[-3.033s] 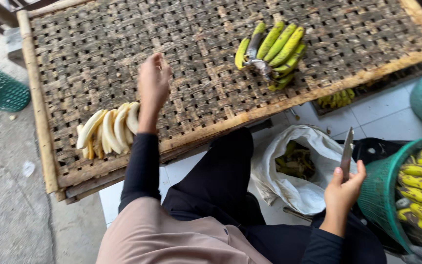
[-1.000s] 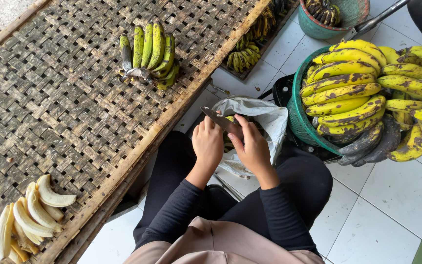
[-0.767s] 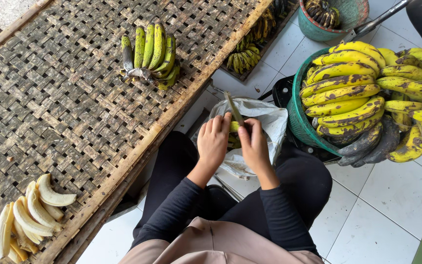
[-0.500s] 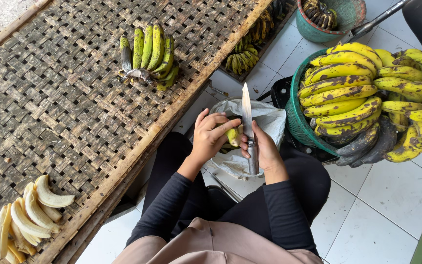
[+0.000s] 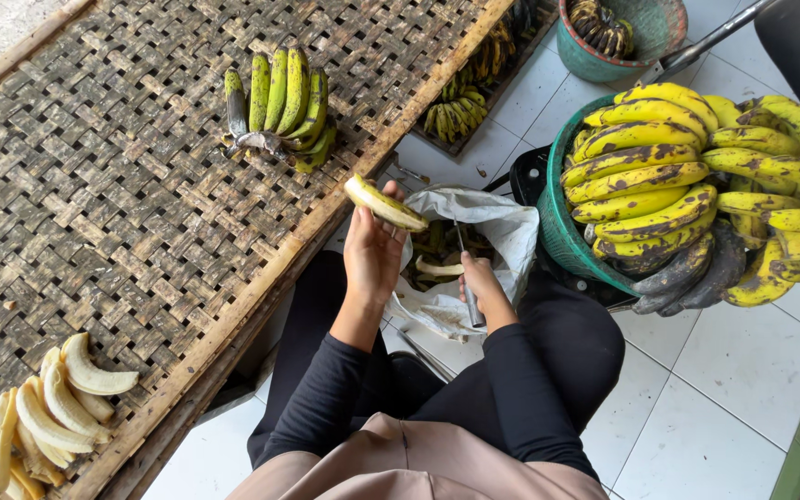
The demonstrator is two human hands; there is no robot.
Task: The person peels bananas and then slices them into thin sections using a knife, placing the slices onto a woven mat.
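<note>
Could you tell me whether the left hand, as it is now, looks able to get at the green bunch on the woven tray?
Probably yes: the left hand is raised by the tray's edge, with open weave between it and the green bunch; but its grip is on a banana.

A woven bamboo worktop [image 5: 94, 185] carries a green banana bunch [image 5: 280, 102] and, well apart, peeled bananas [image 5: 48, 417].

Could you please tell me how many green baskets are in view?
2: one green basket heaped with yellow bananas at the right, and a smaller green basket of dark bananas at the top edge, partly cut off.
</note>
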